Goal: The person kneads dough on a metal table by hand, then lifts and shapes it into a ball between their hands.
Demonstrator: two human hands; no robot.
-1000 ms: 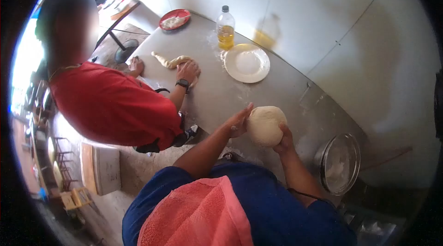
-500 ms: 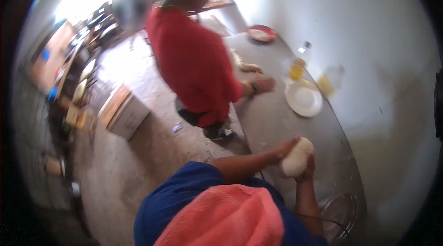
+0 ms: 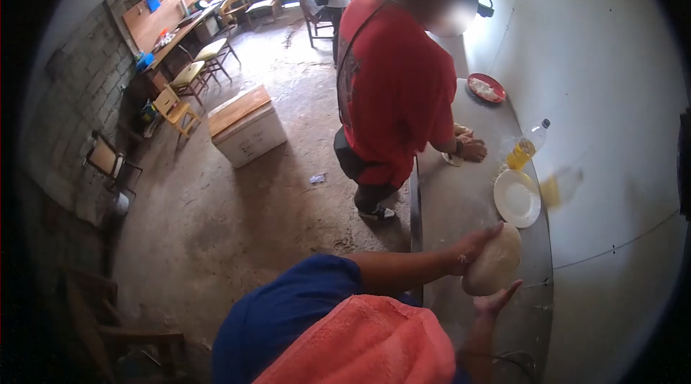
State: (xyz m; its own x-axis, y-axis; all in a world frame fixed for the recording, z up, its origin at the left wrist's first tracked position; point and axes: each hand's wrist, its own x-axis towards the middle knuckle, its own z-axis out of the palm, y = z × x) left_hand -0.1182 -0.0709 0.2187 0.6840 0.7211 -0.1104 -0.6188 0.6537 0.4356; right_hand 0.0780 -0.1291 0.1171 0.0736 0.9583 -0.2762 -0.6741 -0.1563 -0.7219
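A flattened round of pale dough (image 3: 497,261) is up in front of me over the metal table (image 3: 450,204). My left hand (image 3: 473,250) grips it by its left edge, fingers along the upper rim. Just below the dough, my right hand (image 3: 497,300) is open with the palm up and fingers stretched out; whether it touches the dough's lower edge I cannot tell. A white plate (image 3: 517,199) lies on the table beyond the dough. Behind the plate stands a clear bottle of yellow oil (image 3: 521,154).
To my left a co-worker in a red shirt (image 3: 396,89) has a hand (image 3: 471,149) on more dough (image 3: 453,159) on the table. A red bowl of white stuff (image 3: 487,88) sits farther along. A white box (image 3: 250,136) with a wooden lid and several chairs stand on the floor.
The dough has gone from a thick lump held between both hands to a wider, flatter round. My right hand has opened out. The view has turned left, and the co-worker's face has turned.
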